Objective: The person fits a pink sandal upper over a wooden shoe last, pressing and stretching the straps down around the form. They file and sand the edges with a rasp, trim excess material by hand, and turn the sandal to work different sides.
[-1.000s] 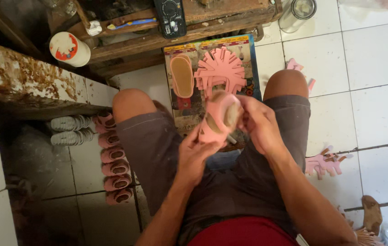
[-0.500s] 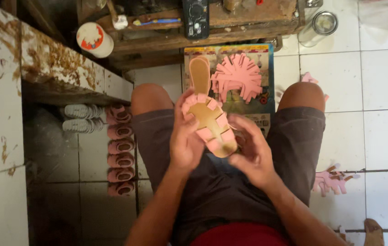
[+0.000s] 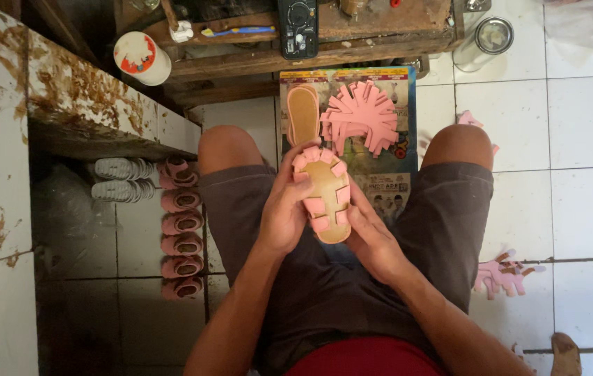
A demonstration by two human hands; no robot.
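Left hand (image 3: 284,212): fingers closed around the left edge of the sandal sole, thumb side pressing on the folded pink strap ends
Right hand (image 3: 373,237): fingers curled under and against the right edge of the same sole, gripping it from below
Sandal sole (image 3: 327,197): tan underside turned up, held above the lap between both knees, pink strap tabs folded over its rim at the toe and both sides
Loose insole (image 3: 303,113): tan with a pink border, lying flat on the printed board just beyond the held sole
Pink strap pieces (image 3: 360,117): a fanned pile beside the insole on the printed board (image 3: 387,174)
Finished pink sandals (image 3: 181,230): a row on the floor by the left knee, under the stained tiled ledge (image 3: 80,104)
Glue can (image 3: 142,58): white, on that ledge
Pink offcuts (image 3: 505,273): on the white floor tiles by the right leg
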